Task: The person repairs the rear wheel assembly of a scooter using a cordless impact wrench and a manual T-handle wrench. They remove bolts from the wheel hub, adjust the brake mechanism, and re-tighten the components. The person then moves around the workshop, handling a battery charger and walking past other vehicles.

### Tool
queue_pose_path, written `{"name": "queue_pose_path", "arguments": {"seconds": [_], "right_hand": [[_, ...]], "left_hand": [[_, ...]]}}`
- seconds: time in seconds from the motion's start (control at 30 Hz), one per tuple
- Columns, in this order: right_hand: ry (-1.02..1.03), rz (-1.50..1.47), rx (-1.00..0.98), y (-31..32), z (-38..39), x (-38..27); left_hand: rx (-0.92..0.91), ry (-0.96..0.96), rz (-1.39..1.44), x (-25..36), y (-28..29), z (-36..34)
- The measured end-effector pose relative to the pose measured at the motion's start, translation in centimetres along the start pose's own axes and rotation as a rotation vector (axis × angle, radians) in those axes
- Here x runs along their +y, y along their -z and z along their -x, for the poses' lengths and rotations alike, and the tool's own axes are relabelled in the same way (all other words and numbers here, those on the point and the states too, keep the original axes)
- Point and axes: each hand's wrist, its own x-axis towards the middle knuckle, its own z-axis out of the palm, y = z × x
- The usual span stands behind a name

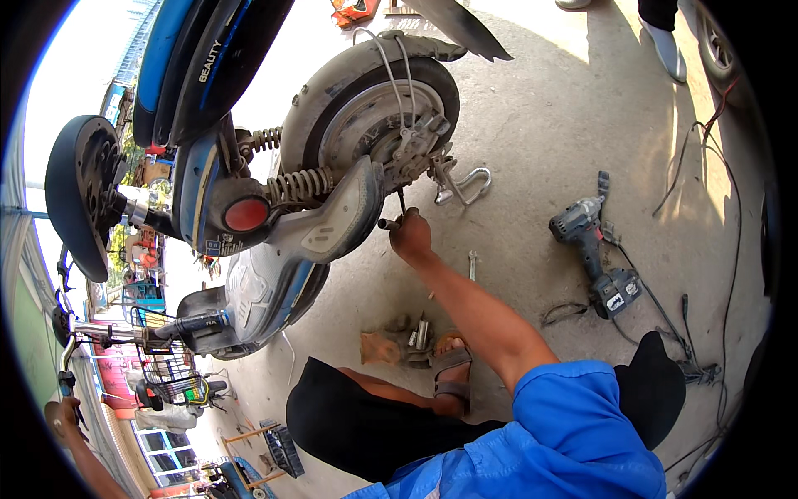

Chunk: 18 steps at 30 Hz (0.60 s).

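An electric scooter [274, 266] with a black saddle [79, 195] stands to my left, its dusty rear wheel [382, 116] at the top. My right hand [411, 234] is closed around a dark metal hand tool [388, 224]. The tool's thin shaft points up to the parts beside the wheel hub; its exact kind is hidden by my fingers. Close by is the metal kickstand [465, 187]. At the far left edge my left hand [62, 418] appears closed on the end of the handlebar [68, 353], small and distorted there.
A cordless impact wrench [592, 254] lies on the concrete at right, among dark cables [665, 320]. A spanner [473, 264] lies past my forearm. Metal sockets [422, 334] and a brown cloth-like piece [380, 348] sit by my sandalled foot [453, 374]. Another person's shoes [663, 54] show at top right.
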Motion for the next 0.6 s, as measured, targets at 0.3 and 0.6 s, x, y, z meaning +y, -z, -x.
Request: {"name": "queue_pose_path", "arguments": {"seconds": [0.3, 0.6], "right_hand": [[0.109, 0.086, 0.025, 2.4, -2.7, 1.3], [0.337, -0.092, -0.235, 0.5, 1.3, -0.7]], "left_hand": [[0.023, -0.150, 0.001, 1.1, -1.3, 4.1], [-0.049, -0.132, 0.033, 0.1, 0.5, 0.8]]}}
